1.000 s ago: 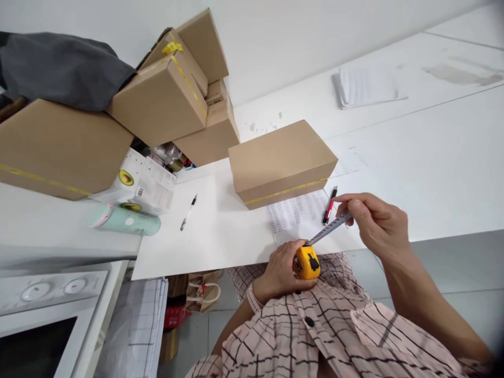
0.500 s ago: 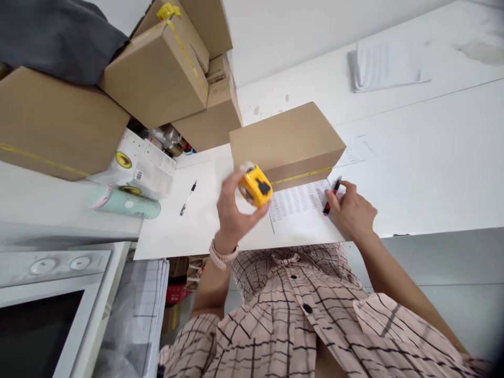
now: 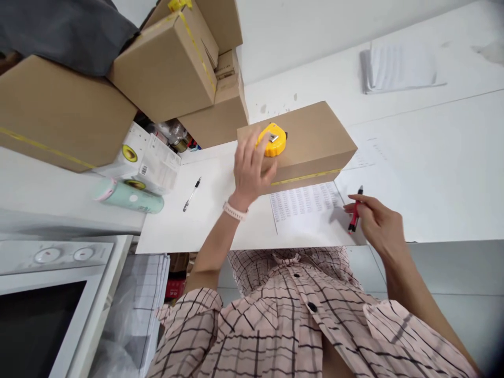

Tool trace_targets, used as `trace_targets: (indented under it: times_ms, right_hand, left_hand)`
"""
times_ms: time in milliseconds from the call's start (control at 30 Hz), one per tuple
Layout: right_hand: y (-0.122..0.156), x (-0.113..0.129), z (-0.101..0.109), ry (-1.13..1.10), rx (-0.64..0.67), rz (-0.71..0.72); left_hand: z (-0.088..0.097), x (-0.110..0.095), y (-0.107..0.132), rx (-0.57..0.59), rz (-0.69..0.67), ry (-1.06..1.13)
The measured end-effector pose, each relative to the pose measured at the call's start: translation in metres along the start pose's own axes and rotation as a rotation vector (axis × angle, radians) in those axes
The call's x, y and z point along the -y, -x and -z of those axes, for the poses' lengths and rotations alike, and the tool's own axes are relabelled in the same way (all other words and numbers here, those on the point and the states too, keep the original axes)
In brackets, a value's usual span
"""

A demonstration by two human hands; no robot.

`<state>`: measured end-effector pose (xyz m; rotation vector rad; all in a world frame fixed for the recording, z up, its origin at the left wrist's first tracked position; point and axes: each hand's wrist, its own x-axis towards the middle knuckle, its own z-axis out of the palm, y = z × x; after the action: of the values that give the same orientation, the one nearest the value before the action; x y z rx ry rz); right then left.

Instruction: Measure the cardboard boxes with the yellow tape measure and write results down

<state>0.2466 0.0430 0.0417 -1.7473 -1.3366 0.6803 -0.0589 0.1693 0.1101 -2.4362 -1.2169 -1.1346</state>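
Note:
A yellow tape measure [image 3: 274, 142] lies on top of a long cardboard box [image 3: 315, 128]. My left hand [image 3: 252, 165] is at its left side, fingers stretched out over the box's left end, with the index finger touching or overlapping the tape measure's edge and the thumb apart below it. Between the fingers of my right hand [image 3: 380, 223] is a red and black pen [image 3: 355, 211], held tilted above the table's front edge. A printed sheet [image 3: 305, 205] with columns of small text lies under the front of the box.
Large cardboard boxes [image 3: 169, 68] are stacked at the back left. By them stand an avocado-printed carton [image 3: 147, 157] and a mint bottle [image 3: 132, 197]. A black-capped pen [image 3: 191, 194] lies left of my arm. Papers [image 3: 401, 65] sit at the far right; a microwave [image 3: 51, 310] is lower left.
My left hand has moved up and set the tape measure on the box, its fingers now loosened. My right hand has lifted the red and black pen and shifted right.

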Motion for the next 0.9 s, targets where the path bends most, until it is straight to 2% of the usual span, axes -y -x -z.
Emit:
trace_targets:
  times_ms: [67, 133, 233, 300, 367, 533, 600, 700, 800, 900]
  right_hand:
    - [0.02, 0.009, 0.013, -0.29, 0.029, -0.003]
    - [0.037, 0.018, 0.02, -0.446, 0.04, 0.01]
    - [0.05, 0.03, 0.013, -0.469, 0.054, 0.035]
    - [0.051, 0.037, -0.002, -0.402, 0.068, 0.045]
    - [0.048, 0.041, -0.024, -0.368, 0.097, 0.027]
    - [0.038, 0.045, -0.079, -0.497, 0.294, 0.031]
    - [0.037, 0.042, -0.092, -0.423, 0.274, 0.042]
    - [0.036, 0.036, -0.098, -0.306, 0.209, 0.001]
    - [0.032, 0.033, -0.094, -0.326, 0.245, -0.009]
    - [0.026, 0.035, -0.09, -0.249, 0.234, -0.017]
  left_hand:
    - [0.007, -0.028, 0.039, 0.016, -0.012, 0.087]
    - [0.008, -0.056, 0.083, 0.105, -0.015, 0.178]
    - [0.0, -0.087, 0.138, 0.302, 0.017, 0.209]
    - [-0.005, -0.099, 0.159, 0.411, 0.037, 0.178]
    - [-0.011, -0.106, 0.169, 0.47, 0.048, 0.147]
    - [-0.023, -0.117, 0.174, 0.532, 0.057, 0.135]
    - [-0.026, -0.12, 0.174, 0.535, 0.061, 0.136]
    - [-0.028, -0.122, 0.173, 0.558, 0.08, 0.153]
    - [-0.028, -0.121, 0.172, 0.572, 0.096, 0.153]
    - [-0.028, -0.12, 0.172, 0.559, 0.1, 0.139]
